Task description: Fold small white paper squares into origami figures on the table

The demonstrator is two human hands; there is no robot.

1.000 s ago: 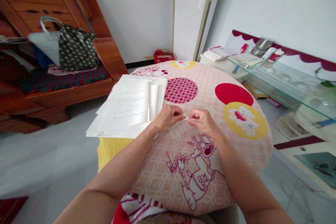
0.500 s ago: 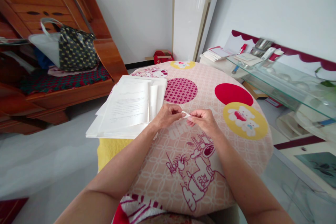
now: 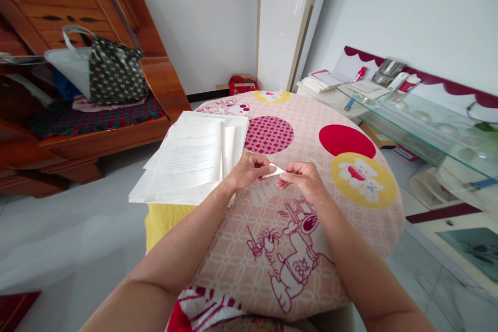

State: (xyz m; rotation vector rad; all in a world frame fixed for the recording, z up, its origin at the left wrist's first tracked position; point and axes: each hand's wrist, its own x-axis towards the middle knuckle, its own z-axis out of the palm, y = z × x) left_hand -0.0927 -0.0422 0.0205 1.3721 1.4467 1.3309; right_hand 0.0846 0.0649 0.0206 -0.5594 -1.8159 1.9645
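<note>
Over the middle of a round table with a pink cartoon-print cloth [image 3: 295, 249], my two hands meet. My left hand [image 3: 249, 170] and my right hand [image 3: 301, 179] both pinch a small white piece of paper [image 3: 275, 169] between their fingertips. It is folded small, and it sits just above the cloth. A stack of white printed sheets [image 3: 194, 158] lies on the table's left side, right beside my left hand.
A wooden bench [image 3: 97, 114] with a dark patterned bag [image 3: 112, 70] stands at the left. A tall white appliance [image 3: 282, 21] is against the back wall. A glass shelf [image 3: 420, 114] with books and small items runs along the right.
My hands have stayed together on the small paper, with only slight finger shifts. A bit more of the white paper shows between them now.
</note>
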